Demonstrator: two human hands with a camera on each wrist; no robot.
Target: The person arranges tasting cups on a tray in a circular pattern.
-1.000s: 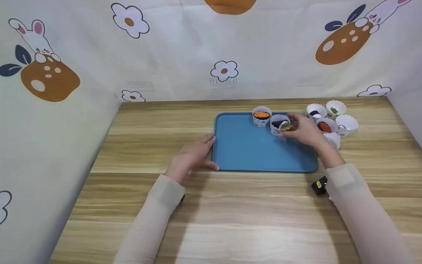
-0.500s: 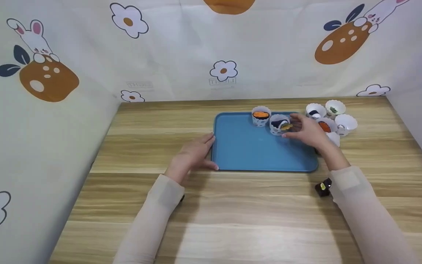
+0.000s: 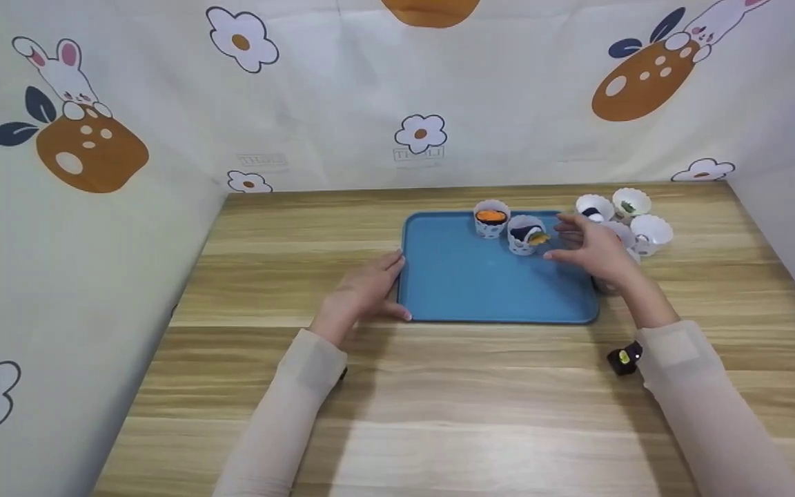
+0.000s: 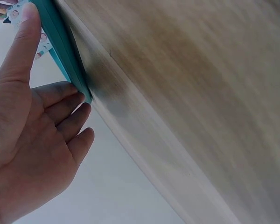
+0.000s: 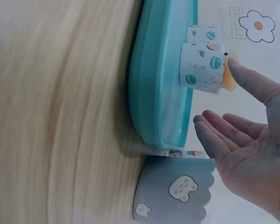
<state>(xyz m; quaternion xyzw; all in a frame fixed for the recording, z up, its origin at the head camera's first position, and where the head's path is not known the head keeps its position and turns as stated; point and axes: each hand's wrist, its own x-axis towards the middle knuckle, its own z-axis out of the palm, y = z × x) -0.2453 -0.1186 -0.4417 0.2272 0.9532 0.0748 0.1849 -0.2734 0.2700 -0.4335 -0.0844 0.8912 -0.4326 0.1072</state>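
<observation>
My left hand (image 3: 363, 290) rests against the left side of a blue tray (image 3: 480, 290), fingers nearly straight along its edge and thumb at the near corner. On the tray's back part stands a patterned paper cup (image 3: 520, 246) with something dark and a yellow piece (image 3: 539, 238) at its rim. Behind and left of it is another paper cup (image 3: 488, 230) with an orange-topped dark piece. My right hand (image 3: 599, 250) hovers over the tray's right side, thumb and fingers spread, holding nothing. In the right wrist view a gap shows between the fingers and the nearer cup (image 5: 200, 67).
Several white paper cups stand in a cluster right of the tray, among them one with a green bit (image 3: 631, 202) and one at the right (image 3: 651, 235). A greyish cup (image 5: 182, 189) with bear faces sits beside the tray's corner. Patterned sheets wall the wooden table (image 3: 439, 407).
The right hand has drawn back to the right, its fingers leaving the cup with the yellow piece and spreading. That cup stays on the tray. The left hand has not moved.
</observation>
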